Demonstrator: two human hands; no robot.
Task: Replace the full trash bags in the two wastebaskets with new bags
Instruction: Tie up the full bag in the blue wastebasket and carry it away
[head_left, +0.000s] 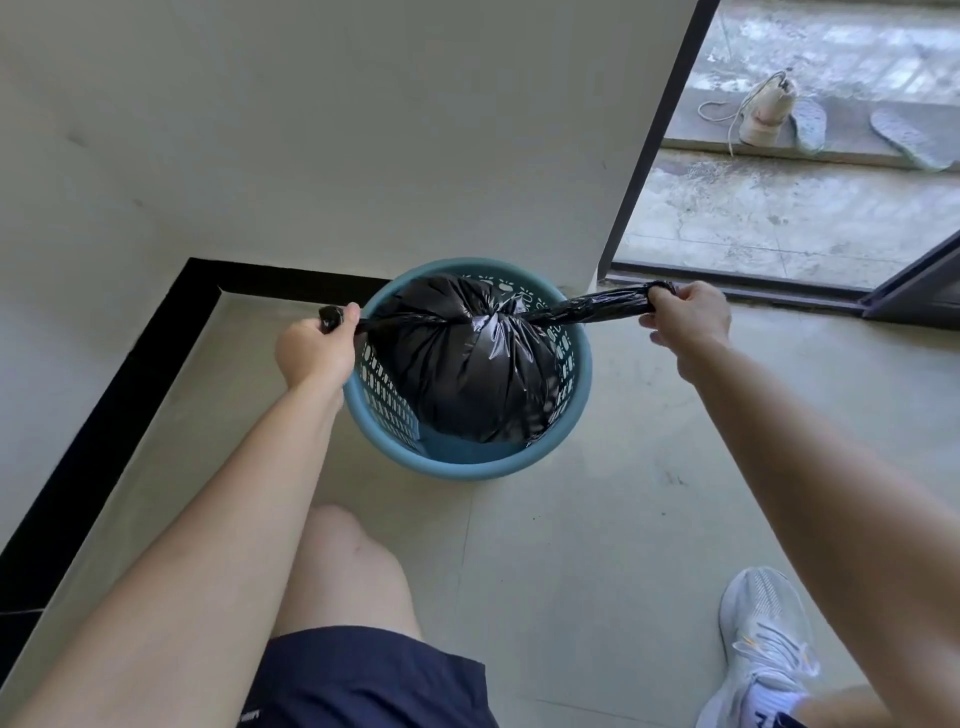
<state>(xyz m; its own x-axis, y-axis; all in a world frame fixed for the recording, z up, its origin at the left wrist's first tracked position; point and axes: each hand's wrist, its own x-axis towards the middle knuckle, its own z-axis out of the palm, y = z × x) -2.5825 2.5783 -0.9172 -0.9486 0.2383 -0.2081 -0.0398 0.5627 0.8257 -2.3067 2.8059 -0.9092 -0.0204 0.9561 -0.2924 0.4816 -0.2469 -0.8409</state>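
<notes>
Left hand (317, 349) and right hand (687, 316) each gripping twisted end of black trash bag (462, 364), pulling knot tight above blue wastebasket (467, 462) sitting on floor (597, 493).

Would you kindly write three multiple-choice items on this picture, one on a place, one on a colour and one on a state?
1. Where is the black trash bag?
A. inside the wastebasket
B. on the floor beside it
C. out on the doorstep

2. What colour is the wastebasket?
A. red
B. blue
C. white

3. What are the left hand and the right hand doing?
A. both hang free
B. each grips a twisted end of the bag
C. only one touches the bag

Answers:
1 A: the wastebasket's rim runs all round the bag.
2 B: its rim and perforated wall are blue.
3 B: each hand curls round one end, and the ends stretch out taut to either side.
</notes>
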